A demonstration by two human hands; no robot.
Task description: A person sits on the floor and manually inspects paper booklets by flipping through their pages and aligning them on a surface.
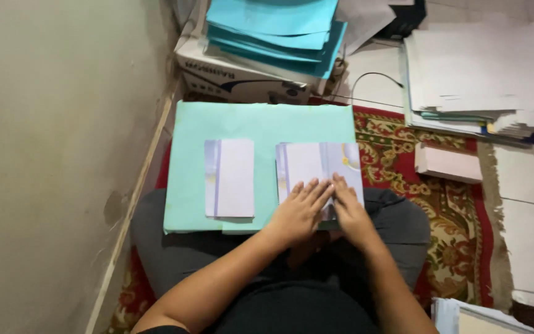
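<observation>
1. Mint-green sheet (261,127) on the lap
2. Pale lilac-white folded papers (230,178)
3. Turquoise folders (276,28) stacked on a white box (236,77)
4. Red rug (428,198), gold floral pattern
5. Pink block (448,163)

Matt turquoise paper sheet (242,124) under smooth, faintly glossy printed cards (319,167), upon a woven patterned rug (440,204).

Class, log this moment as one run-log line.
left hand: flat on right paper stack | right hand: same stack | left paper stack: untouched
</observation>
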